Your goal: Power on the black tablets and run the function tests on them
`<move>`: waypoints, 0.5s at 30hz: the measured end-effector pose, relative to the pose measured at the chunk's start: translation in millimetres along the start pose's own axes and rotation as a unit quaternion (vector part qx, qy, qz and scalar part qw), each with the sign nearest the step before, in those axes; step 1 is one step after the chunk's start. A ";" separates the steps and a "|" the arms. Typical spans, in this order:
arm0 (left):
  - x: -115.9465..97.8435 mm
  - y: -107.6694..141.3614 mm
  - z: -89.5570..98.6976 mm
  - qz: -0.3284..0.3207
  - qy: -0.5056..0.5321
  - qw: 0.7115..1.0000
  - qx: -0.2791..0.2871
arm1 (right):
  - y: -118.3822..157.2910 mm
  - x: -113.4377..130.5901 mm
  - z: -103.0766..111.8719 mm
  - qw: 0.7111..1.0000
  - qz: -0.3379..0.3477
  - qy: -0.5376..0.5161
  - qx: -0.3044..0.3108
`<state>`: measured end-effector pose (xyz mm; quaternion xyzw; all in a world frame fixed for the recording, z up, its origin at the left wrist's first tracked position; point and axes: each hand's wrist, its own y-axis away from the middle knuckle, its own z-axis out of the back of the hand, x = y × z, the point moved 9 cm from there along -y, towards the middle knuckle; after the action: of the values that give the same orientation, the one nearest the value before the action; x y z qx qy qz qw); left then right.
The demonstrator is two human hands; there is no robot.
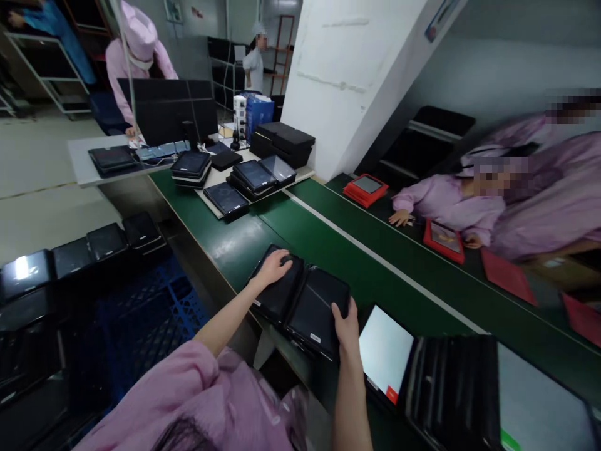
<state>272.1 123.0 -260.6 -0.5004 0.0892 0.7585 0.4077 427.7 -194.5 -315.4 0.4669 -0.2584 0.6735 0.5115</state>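
Note:
Two black tablets lie side by side in front of me on the green conveyor belt [225, 241]. My left hand [275, 269] is closed over the upper left edge of the left tablet [280, 291], its thumb on the dark face. At the right edge of the right tablet [317, 307], my right hand [346, 322] grips with the thumb on top and the fingers around the side. Both tablets have small white labels at their near edges; other tablets may lie beneath them. Just right of my right hand is a tablet with a lit white screen [385, 351].
A row of black tablets on edge [453, 388] stands at right, beside a large pale-screened tablet [544, 401]. More tablets [253, 175] are piled up the belt. A blue plastic crate [176, 294] is at lower left. Across the belt, a co-worker's hand [400, 217] rests near red-cased tablets [444, 241].

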 end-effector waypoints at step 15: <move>93.0 111.3 30.9 0.347 0.358 0.858 0.126 | 127.5 -77.8 -35.3 0.958 -0.108 -0.262 -0.047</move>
<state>156.6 116.5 -353.4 -0.6182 0.4918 0.6018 0.1172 299.4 -243.9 -383.6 0.6281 -0.3624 0.4550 0.5168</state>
